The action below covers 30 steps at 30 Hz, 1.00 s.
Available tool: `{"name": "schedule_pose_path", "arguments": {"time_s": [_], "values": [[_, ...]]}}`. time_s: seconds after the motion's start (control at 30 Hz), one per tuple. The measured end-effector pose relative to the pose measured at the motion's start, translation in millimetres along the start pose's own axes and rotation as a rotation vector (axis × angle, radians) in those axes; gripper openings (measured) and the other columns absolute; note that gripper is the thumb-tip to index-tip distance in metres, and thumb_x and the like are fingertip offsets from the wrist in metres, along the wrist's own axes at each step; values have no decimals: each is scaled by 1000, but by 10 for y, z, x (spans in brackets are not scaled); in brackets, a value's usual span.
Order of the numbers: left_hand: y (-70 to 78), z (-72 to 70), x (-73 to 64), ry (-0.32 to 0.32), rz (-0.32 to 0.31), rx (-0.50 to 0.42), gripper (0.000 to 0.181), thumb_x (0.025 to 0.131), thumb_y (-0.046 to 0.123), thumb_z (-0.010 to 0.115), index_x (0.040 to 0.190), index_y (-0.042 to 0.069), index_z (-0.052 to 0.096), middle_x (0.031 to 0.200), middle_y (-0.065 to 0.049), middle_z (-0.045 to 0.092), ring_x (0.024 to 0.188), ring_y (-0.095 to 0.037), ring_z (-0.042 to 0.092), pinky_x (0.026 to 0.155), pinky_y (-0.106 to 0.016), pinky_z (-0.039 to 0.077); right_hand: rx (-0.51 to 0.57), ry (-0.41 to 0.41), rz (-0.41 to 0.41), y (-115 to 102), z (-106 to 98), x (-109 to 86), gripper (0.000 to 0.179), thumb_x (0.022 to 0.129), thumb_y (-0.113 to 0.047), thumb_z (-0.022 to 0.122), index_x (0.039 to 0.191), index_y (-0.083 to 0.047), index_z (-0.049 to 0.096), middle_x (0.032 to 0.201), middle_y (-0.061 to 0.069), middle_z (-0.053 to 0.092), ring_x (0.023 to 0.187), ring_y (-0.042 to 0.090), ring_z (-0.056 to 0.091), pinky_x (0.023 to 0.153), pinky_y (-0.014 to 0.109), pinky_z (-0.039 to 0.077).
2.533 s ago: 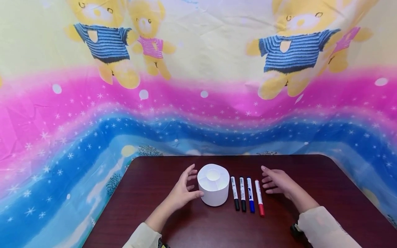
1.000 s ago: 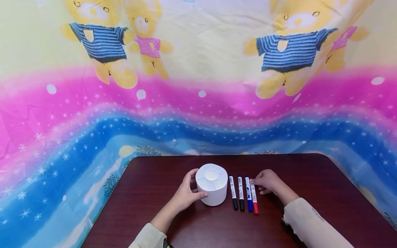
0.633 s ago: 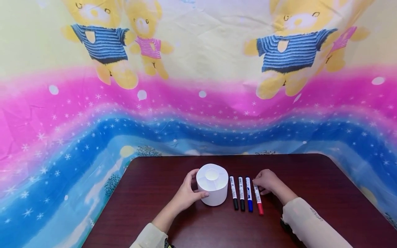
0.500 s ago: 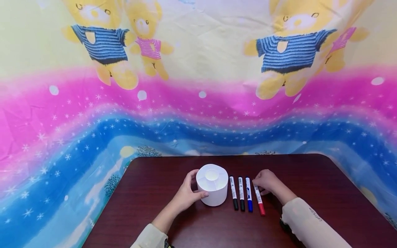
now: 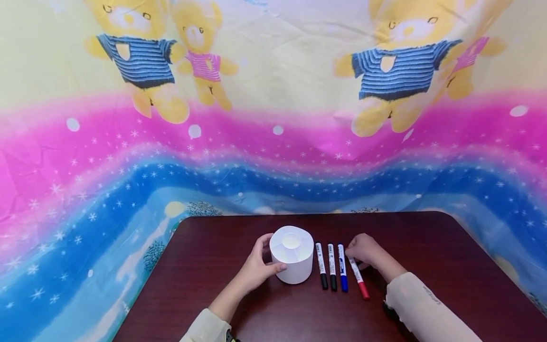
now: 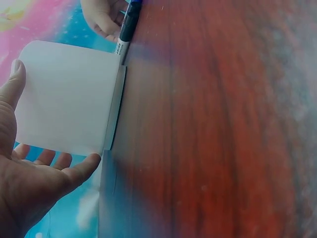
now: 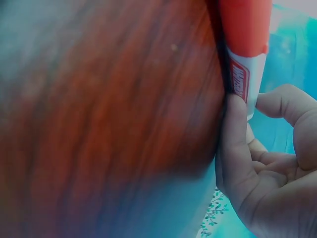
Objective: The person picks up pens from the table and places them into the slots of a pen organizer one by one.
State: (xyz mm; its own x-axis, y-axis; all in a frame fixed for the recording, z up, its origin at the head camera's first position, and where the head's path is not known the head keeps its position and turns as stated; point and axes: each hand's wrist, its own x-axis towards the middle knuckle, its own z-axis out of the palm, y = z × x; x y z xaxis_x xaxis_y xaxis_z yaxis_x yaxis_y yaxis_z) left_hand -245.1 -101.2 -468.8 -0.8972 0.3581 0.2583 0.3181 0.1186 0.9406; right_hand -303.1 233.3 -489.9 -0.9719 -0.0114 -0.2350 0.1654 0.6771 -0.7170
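Note:
A white round pen holder [image 5: 291, 266] with a divided top and a ring in its middle stands upright on the table. My left hand [image 5: 256, 268] holds its left side, thumb in front and fingers behind; the left wrist view shows the thumb on the holder's wall. To the right, my right hand [image 5: 366, 251] pinches the far end of a red-capped white marker [image 5: 358, 278] between thumb and fingers. That marker lies slanted, its red cap [image 7: 245, 27] toward the near side. Beside it lie a blue-capped marker [image 5: 343, 268] and two black-capped markers [image 5: 321, 267], roughly parallel.
The dark red-brown wooden table [image 5: 290, 316] has rounded far corners. Behind it hangs a cloth backdrop [image 5: 273, 156] with bears and snowflakes. Beige sleeves [image 5: 427, 304] cover both forearms.
My left hand has come against the pen holder. My right hand has moved left onto the red marker, whose cap end has since swung to the right, away from the blue one.

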Motion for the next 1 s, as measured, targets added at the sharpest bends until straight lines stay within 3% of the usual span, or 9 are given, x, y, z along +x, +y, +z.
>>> {"name": "schedule_pose_path", "arguments": {"time_s": [0.1,0.23,0.4,1.0], "values": [[-5,-7,-8,6,5,6,84,66,18,75,132,9,23,124,-10,37,109,-26,40,79,-39,44,106,-33,-3,46,-35,-4,12,77,-11,60,76,0,57,73,9,55,62,22,54,47,36,49],[-17,-12,-9,5,3,-2,84,66,18,75,132,10,24,123,-10,37,108,-25,41,79,-38,45,257,-71,17,110,-103,-10,28,78,-16,61,99,2,55,91,13,54,73,24,54,53,38,50],[-22,-7,-11,-11,-5,-17,83,67,17,75,132,10,23,124,-10,37,110,-28,39,81,-43,42,364,-76,2,68,-199,-35,34,77,-19,63,103,1,53,94,15,54,76,26,55,56,40,50],[-22,-13,5,-14,2,7,83,68,18,74,132,9,22,124,-10,36,110,-30,38,78,-35,45,739,26,-298,-580,-289,-125,38,80,-18,62,108,2,48,100,21,51,82,28,56,65,44,48]]}}
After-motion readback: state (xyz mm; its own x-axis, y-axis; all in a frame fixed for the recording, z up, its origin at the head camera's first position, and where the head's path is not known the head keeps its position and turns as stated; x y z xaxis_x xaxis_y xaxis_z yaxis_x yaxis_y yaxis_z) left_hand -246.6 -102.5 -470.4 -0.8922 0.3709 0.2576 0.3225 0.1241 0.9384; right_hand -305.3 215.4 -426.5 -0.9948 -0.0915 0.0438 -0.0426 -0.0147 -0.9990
